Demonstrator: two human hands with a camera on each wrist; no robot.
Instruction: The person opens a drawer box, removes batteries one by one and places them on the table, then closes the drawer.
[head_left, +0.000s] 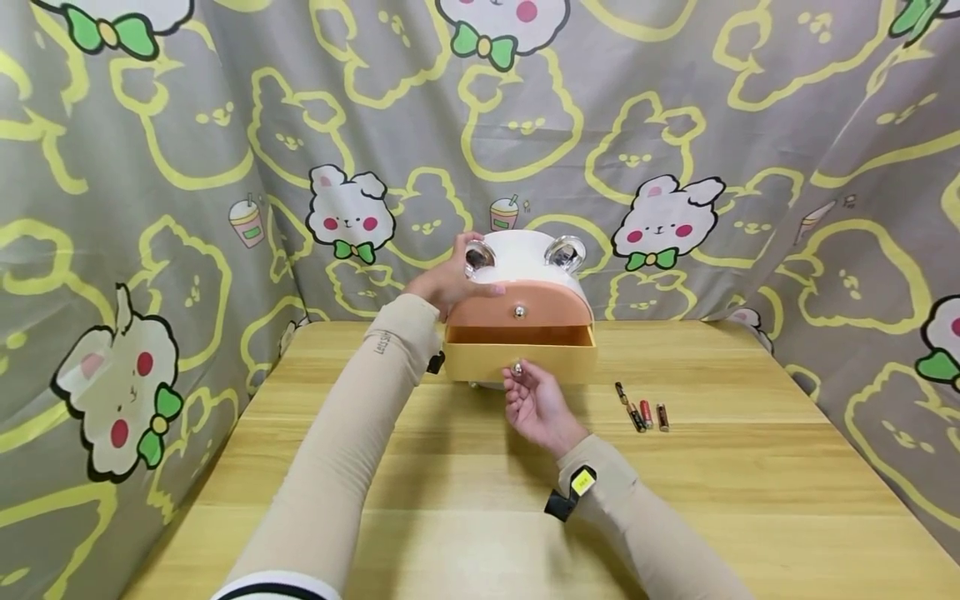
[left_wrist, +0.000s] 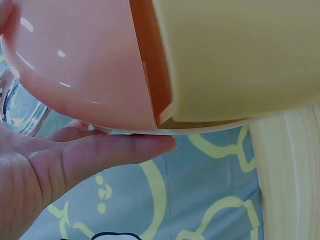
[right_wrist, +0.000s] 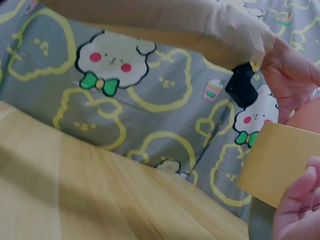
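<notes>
The right hand (head_left: 542,410) pinches the small shiny knob (head_left: 517,367) of the yellow drawer (head_left: 480,362), which is pulled partly out. 4 batteries (head_left: 647,413) lie on the wood table (head_left: 480,525), right of the box (head_left: 517,252). The left hand (head_left: 452,282) holds the box's upper left side, by 1 of its 2 shiny ears (head_left: 566,253). Above the yellow drawer, the pink drawer (head_left: 551,304) is closed. A gray curtain (head_left: 420,125) hangs behind.

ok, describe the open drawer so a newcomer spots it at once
On the wooden table stands a white-topped cabinet with two shiny round ears. On its front, directly below the orange-pink drawer, find the yellow drawer. Unlike the one above, it is pulled out, its silvery knob pinched by the right hand.
</notes>
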